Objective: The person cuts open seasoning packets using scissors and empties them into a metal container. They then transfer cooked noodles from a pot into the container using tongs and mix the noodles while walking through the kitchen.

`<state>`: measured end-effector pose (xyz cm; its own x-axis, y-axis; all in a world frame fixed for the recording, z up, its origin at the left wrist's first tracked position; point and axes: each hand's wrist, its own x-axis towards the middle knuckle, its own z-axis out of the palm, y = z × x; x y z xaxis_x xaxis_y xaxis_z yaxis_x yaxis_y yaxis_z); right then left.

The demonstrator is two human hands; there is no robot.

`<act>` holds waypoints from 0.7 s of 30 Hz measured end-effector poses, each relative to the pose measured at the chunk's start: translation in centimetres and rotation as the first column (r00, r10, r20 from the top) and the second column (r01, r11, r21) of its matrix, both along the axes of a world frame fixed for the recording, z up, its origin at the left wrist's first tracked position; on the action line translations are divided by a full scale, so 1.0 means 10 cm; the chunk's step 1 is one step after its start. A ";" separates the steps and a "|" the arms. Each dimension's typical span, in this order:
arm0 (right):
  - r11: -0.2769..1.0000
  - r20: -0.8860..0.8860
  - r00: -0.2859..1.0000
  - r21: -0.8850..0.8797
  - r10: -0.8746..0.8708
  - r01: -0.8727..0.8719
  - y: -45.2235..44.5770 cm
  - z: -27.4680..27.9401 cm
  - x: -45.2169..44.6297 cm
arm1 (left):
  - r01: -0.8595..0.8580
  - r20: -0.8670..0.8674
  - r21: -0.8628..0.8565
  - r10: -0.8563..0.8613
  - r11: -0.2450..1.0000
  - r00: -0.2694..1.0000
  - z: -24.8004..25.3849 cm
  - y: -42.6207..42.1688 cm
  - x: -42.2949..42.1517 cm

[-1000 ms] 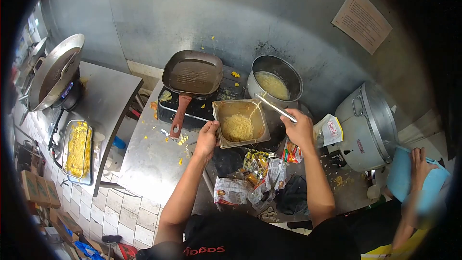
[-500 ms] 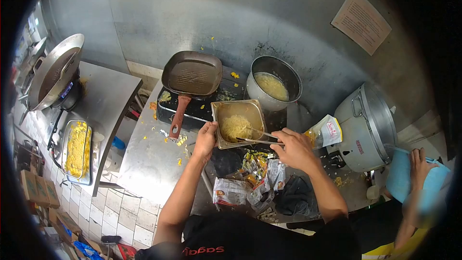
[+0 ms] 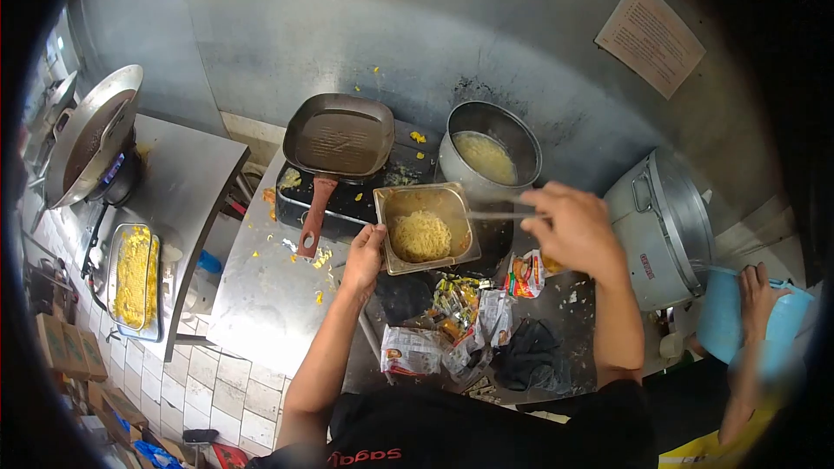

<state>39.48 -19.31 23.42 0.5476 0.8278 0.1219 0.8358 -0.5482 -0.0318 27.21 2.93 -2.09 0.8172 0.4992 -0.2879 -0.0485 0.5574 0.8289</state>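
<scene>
My left hand [image 3: 363, 262] grips the left rim of a square metal container [image 3: 470, 254]. Cooked noodles [image 3: 421, 236] lie in a clump inside it. My right hand [image 3: 573, 227] is closed around a pair of chopsticks [image 3: 497, 214], slightly blurred, whose tips reach left to the container's right rim. Just behind sits a deep pot [image 3: 491, 169] with cloudy yellowish liquid. A red and white packet [image 3: 525, 275] lies below my right hand, which hides part of what is behind it.
A square grill pan [image 3: 339, 135] rests on the stove at back left. Torn wrappers [image 3: 415, 349] and a black plastic bag [image 3: 527, 354] lie in front. A large lidded cooker [image 3: 645, 226] stands right, near another person's hand [image 3: 757, 300] on a blue container [image 3: 725, 317]. Leftward are a wok [image 3: 91, 143] and a yellow-filled tray [image 3: 136, 278].
My right hand has moved up and right, drawing the chopsticks out of the noodles. The printed pouch beside it is now mostly hidden, and the red packet has come into view.
</scene>
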 end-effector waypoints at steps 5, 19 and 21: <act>0.935 -0.024 0.935 0.017 -0.353 0.353 -0.06 0.27 0.81 | 0.032 -0.029 -0.009 -0.032 0.999 0.999 0.07 0.00 -0.06; 0.877 -0.250 0.857 -0.305 -0.451 0.372 0.35 -1.07 2.18 | 0.018 -0.024 -0.040 -0.019 0.999 1.000 0.06 0.00 -0.05; 0.868 -0.273 0.834 -0.287 -0.480 0.406 0.47 -1.12 2.22 | 0.014 -0.012 -0.045 -0.015 0.999 1.000 0.05 0.01 -0.03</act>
